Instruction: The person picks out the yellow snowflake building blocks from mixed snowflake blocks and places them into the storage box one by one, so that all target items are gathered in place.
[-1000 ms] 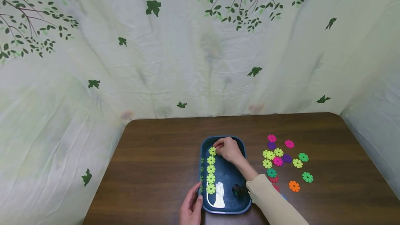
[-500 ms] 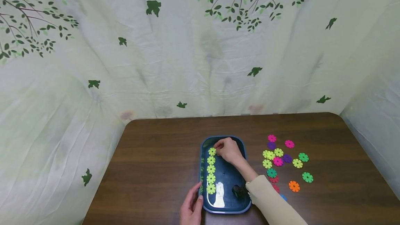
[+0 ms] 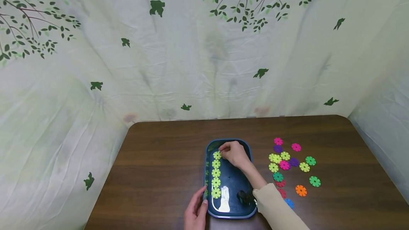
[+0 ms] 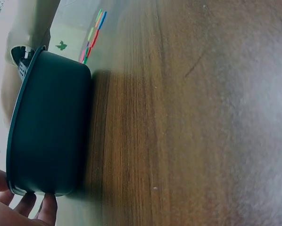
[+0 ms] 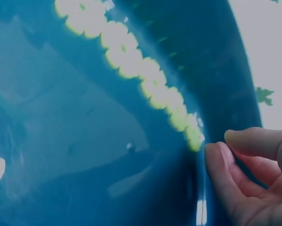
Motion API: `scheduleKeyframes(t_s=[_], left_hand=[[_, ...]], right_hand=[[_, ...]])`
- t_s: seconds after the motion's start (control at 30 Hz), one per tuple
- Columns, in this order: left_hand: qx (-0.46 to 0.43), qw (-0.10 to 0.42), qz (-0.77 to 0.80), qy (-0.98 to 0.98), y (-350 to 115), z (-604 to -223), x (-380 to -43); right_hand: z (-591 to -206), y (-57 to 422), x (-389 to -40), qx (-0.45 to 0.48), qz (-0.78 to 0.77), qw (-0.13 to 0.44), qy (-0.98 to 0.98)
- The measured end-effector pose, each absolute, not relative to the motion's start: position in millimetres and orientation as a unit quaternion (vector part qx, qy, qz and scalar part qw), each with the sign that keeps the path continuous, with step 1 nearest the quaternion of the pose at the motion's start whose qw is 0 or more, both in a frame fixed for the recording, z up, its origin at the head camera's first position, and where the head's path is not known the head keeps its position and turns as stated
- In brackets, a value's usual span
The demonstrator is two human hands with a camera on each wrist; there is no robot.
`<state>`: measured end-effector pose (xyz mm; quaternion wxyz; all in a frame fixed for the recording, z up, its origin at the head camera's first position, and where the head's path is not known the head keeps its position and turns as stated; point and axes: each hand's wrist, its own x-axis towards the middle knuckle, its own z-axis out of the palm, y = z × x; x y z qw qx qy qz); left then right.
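Note:
A dark blue tray [image 3: 234, 178] stands on the table. Along its left side lies a row of yellow flower-shaped discs [image 3: 216, 172], the same discs showing overexposed in the right wrist view. My right hand [image 3: 234, 153] reaches into the tray by the far disc [image 3: 217, 155]. In the right wrist view its thumb and index finger are close together beside the last disc [image 5: 194, 136], with nothing visible between them. My left hand [image 3: 195, 210] touches the tray's left side near the front. In the left wrist view its fingers [image 4: 48, 207] rest against the wall.
More flower-shaped discs lie loose right of the tray, among them an orange disc [image 3: 301, 190], a green disc [image 3: 315, 181] and a blue disc [image 3: 289, 203], some overlapping. A black wrist camera [image 3: 245, 197] hangs above the tray. A patterned curtain [image 3: 223, 52] closes off the table's back.
The far yellow disc has shifted slightly towards the row. My right hand and sleeve have moved very little, uncovering more of the blue disc. My left hand stays at the tray.

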<state>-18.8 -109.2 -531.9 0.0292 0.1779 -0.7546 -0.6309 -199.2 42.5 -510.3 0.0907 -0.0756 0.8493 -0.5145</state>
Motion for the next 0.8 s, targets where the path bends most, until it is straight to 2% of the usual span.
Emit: scheduleKeyframes(t_s=[0.17, 0.4, 0.63, 0.8], left_hand=[[0.171, 0.032, -0.635, -0.753, -110, -532, -18], [0.137, 0.072, -0.649, -0.745, -109, -537, -19], [0.124, 0.071, -0.659, -0.738, -110, -536, -18], [0.125, 0.074, -0.653, -0.744, -111, -538, -19]], right_hand=[[-504, 44, -192, -0.095, -0.537, 0.075, 0.835], [-486, 52, -181, -0.093, -0.563, 0.052, 0.82], [-465, 67, -168, -0.077, -0.56, 0.004, 0.825], [-456, 78, -158, -0.075, -0.54, -0.005, 0.838]])
